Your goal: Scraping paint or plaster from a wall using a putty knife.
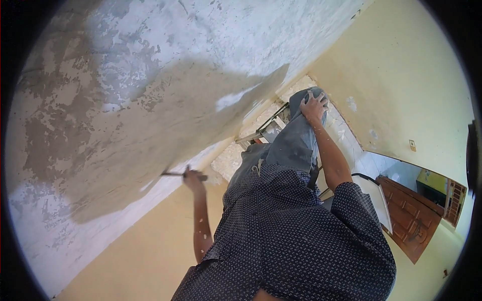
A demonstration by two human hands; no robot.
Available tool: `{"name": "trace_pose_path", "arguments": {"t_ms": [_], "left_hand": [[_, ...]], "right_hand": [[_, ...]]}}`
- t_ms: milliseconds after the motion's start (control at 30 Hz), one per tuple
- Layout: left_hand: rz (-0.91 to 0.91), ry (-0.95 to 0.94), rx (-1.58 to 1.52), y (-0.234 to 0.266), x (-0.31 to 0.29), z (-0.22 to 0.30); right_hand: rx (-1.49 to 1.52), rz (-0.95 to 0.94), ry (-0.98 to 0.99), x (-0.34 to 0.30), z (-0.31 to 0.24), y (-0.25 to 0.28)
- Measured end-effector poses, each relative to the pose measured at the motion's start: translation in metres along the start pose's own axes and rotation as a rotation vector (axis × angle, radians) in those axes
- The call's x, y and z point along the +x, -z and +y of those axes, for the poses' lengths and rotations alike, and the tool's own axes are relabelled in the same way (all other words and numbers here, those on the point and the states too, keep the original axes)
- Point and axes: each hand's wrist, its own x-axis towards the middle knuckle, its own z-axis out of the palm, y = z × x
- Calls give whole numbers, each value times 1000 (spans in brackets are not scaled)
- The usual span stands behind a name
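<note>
Left hand (195, 180) grips what looks like a scraper (173, 174)

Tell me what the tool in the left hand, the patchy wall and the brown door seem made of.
Tool: perhaps metal, dark and dull; its thin, straight outline suggests it, but blur leaves this open.
Patchy wall: probably plaster, matte; ragged-edged darker patches break its whitish, seemingly painted surface.
Brown door: likely wood, stained or varnished, judging by its colour and panelled face.
</note>
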Motion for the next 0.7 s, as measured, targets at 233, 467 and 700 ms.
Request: {"name": "trace_pose_path", "arguments": {"t_ms": [233, 467, 700], "left_hand": [[-806, 663, 538, -102, -67, 20], [-575, 410, 724, -34, 24, 52], [-260, 364, 897, 74, 23, 87]], "right_hand": [[8, 27, -53, -1, 18, -1], [-10, 18, -35, -5, 13, 4], [-22, 34, -44, -1, 22, 2]]}}
